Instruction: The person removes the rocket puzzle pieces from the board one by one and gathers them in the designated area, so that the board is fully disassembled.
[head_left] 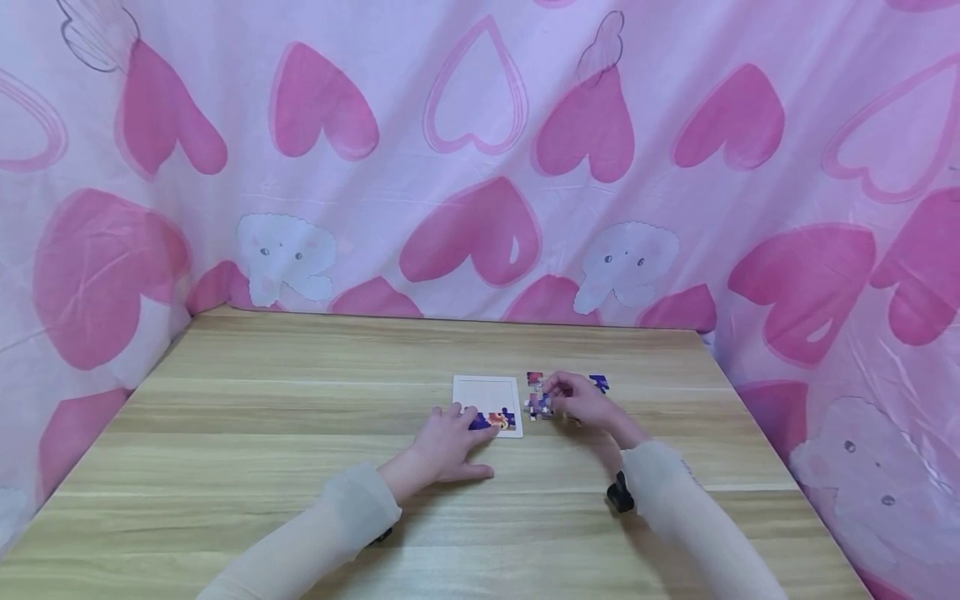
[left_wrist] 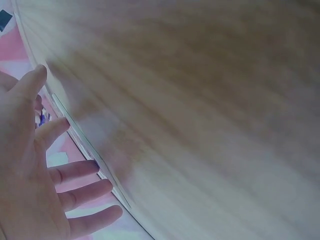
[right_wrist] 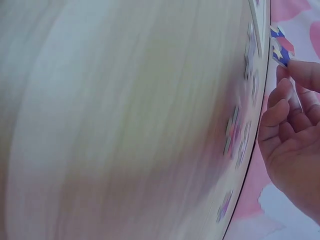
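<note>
A white puzzle tray point(head_left: 486, 378) lies on the table, with a row of joined purple and orange pieces point(head_left: 507, 420) along its near side. My left hand point(head_left: 441, 446) is over the tray's near left part, fingers spread and fingertips at the joined pieces. In the left wrist view its fingers look straight beside the thin tray edge point(left_wrist: 92, 150). To the right of the tray, my right hand point(head_left: 583, 402) hovers over loose pieces. Its thumb and index finger pinch a blue jigsaw piece point(right_wrist: 282, 54) with yellow stars, raised above the table.
Loose jigsaw pieces lie right of the tray: a reddish piece point(head_left: 534, 378), purple pieces point(head_left: 537, 408) and a dark blue piece point(head_left: 599, 382) beyond the right hand. The wooden table point(head_left: 300, 417) meets a pink heart-patterned curtain point(head_left: 472, 233) at its back edge.
</note>
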